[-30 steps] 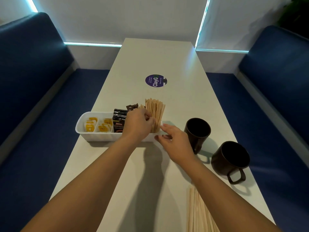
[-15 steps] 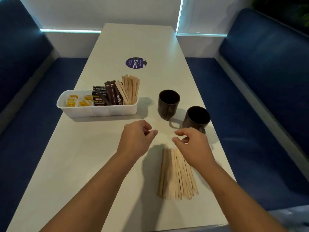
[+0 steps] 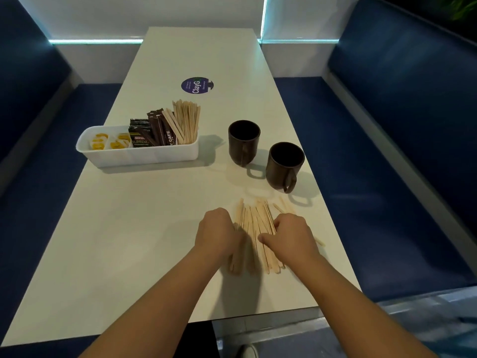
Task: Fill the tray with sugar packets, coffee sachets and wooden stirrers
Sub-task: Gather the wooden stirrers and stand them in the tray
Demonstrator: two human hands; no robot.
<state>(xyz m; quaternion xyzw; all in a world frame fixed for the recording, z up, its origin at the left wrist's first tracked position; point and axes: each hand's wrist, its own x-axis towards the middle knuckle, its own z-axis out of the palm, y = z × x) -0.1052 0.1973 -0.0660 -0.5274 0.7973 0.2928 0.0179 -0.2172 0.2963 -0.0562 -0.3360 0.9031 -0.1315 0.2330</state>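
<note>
A white tray (image 3: 144, 157) stands on the left half of the table. It holds yellow sugar packets (image 3: 109, 140) at its left end, dark coffee sachets (image 3: 152, 131) in the middle and upright wooden stirrers (image 3: 187, 120) at its right end. A loose pile of wooden stirrers (image 3: 254, 220) lies flat near the table's front right. My left hand (image 3: 219, 233) and my right hand (image 3: 291, 237) sit on either side of that pile, fingers curled around its edges, squeezing the sticks together. A few sticks lie splayed beyond my right hand.
Two dark brown mugs (image 3: 244, 142) (image 3: 284, 165) stand just behind the loose pile, handles toward me. A round purple sticker (image 3: 197, 85) marks the white table (image 3: 129, 241) farther back. Blue bench seats (image 3: 387, 177) flank both sides.
Both hands left the tray and came back toward me, then dropped onto the loose stirrer pile and closed on its sides. The view tilted down.
</note>
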